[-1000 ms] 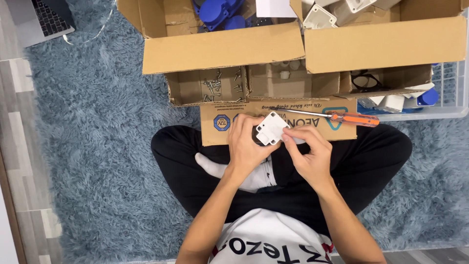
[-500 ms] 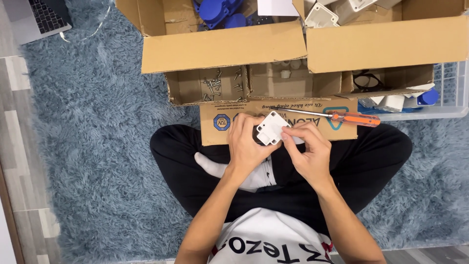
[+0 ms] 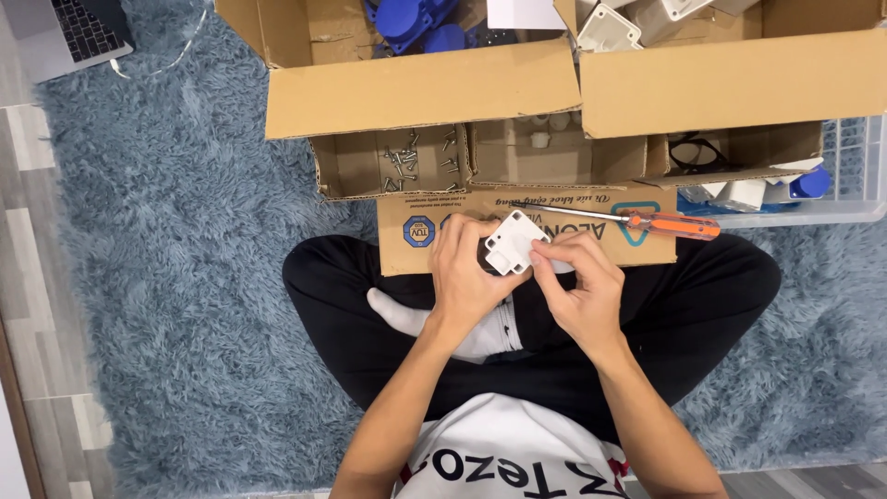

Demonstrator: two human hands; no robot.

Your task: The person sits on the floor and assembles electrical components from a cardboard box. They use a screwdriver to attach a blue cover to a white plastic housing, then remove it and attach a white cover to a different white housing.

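screwdriver (image 3: pixel 647 222) lies on the cardboard flap (image 3: pixel 416 249), boxes (image 3: pixel 425 92) behind it.

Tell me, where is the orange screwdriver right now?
In the head view, the orange screwdriver lies on the flat cardboard piece, just beyond the right hand and in front of the open boxes.
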